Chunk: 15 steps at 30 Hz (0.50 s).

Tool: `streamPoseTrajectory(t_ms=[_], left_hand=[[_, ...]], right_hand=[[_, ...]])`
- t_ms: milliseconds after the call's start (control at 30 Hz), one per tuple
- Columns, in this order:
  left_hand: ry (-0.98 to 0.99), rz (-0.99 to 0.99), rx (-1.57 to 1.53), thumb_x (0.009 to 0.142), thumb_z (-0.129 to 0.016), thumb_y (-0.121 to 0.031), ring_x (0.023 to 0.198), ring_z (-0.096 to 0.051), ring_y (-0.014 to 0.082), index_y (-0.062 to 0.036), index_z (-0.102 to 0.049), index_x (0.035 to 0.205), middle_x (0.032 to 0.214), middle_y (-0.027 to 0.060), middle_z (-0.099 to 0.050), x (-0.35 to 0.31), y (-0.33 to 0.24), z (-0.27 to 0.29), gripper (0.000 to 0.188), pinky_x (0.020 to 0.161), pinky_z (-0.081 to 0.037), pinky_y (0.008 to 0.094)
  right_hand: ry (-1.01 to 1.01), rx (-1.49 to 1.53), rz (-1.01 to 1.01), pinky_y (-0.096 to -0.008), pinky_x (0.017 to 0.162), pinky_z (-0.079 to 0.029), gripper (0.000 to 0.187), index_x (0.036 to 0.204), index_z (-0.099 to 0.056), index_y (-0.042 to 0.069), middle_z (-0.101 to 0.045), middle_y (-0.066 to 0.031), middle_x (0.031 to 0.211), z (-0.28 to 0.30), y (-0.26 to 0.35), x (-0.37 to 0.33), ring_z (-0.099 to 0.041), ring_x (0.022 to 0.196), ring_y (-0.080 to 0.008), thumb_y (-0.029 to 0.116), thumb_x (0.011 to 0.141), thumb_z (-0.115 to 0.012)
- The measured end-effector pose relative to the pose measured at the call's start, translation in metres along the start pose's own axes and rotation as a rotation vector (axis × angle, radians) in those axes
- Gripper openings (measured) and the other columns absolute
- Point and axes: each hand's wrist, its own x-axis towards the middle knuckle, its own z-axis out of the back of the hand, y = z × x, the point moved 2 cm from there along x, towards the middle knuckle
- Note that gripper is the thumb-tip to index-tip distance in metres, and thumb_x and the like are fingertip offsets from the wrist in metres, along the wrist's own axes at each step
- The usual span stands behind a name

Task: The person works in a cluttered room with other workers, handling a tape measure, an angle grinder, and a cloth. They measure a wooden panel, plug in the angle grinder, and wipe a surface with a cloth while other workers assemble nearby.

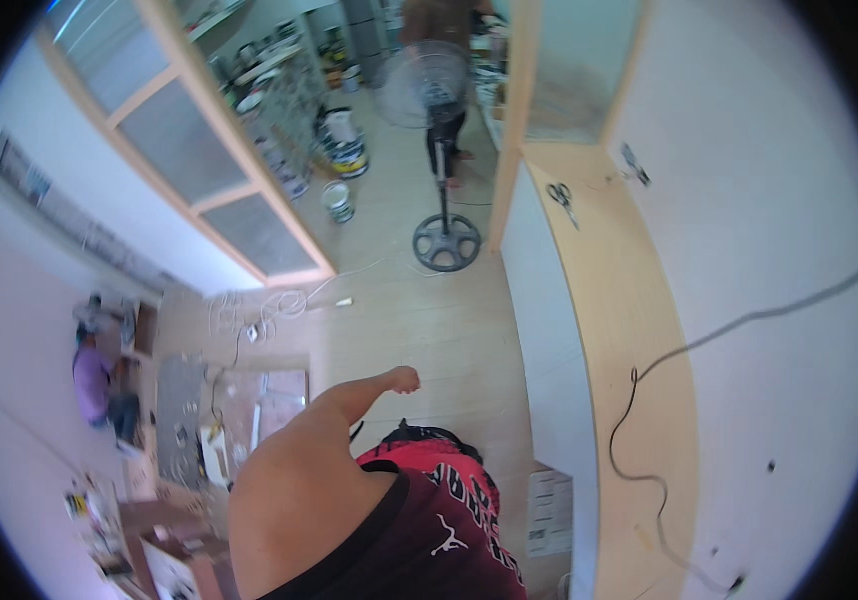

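My left hand (404, 380) is held out in front of my waist, above the pale floor. Its fingers are curled in, and I see nothing in them. My right hand is out of the picture. The hand touches nothing around it. Farther ahead stands a pedestal fan (446, 240) with a round dark base. To my right runs a long wooden countertop (639, 330). A pair of scissors (562, 203) lies at its far end, and a dark cable (649, 475) snakes along its nearer part.
Beyond the fan stands another person (436, 25). White buckets (339, 200) and a glazed wooden partition (204, 150) are ahead to the left. A white cord (284, 315) lies coiled on the floor. At far left, a person in purple (94, 380) is low beside a grey mat (181, 410).
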Motion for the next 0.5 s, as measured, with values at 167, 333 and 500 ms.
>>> streamPoseTrajectory(t_ms=[167,333,500], left_hand=[[-0.021,0.169,-0.117,0.083,-0.082,-0.012,0.077,-0.071,0.0165,-0.0119,-0.073,0.120,0.089,0.0057,-0.076,-0.076,0.052,-0.093,0.038,0.065,-0.060,0.0354],[0.004,0.382,-0.305,0.089,-0.075,-0.007,0.083,-0.070,0.0212,-0.0163,-0.074,0.122,0.102,0.0096,-0.073,-0.164,0.092,-0.141,0.035,0.068,-0.064,0.0401],[0.003,0.582,-0.774,0.100,-0.059,-0.015,0.107,-0.069,0.0265,-0.0184,-0.067,0.134,0.129,0.0106,-0.068,-0.196,0.060,-0.181,0.036,0.089,-0.062,0.0525]], right_hand=[[0.095,-0.194,0.037,-0.0465,0.073,-0.052,0.031,0.098,-0.070,0.002,-0.071,-0.0179,0.089,0.056,0.065,0.040,-0.069,0.083,-0.0332,0.032,0.094,-0.062],[0.275,-0.396,0.053,-0.0453,0.073,-0.052,0.029,0.098,-0.070,0.002,-0.070,-0.0169,0.088,0.034,0.117,0.066,-0.068,0.083,-0.0317,0.030,0.094,-0.063],[0.377,-0.598,0.104,-0.0441,0.072,-0.053,0.027,0.099,-0.069,0.002,-0.070,-0.0159,0.088,0.007,0.205,0.100,-0.068,0.082,-0.0302,0.029,0.094,-0.063]])
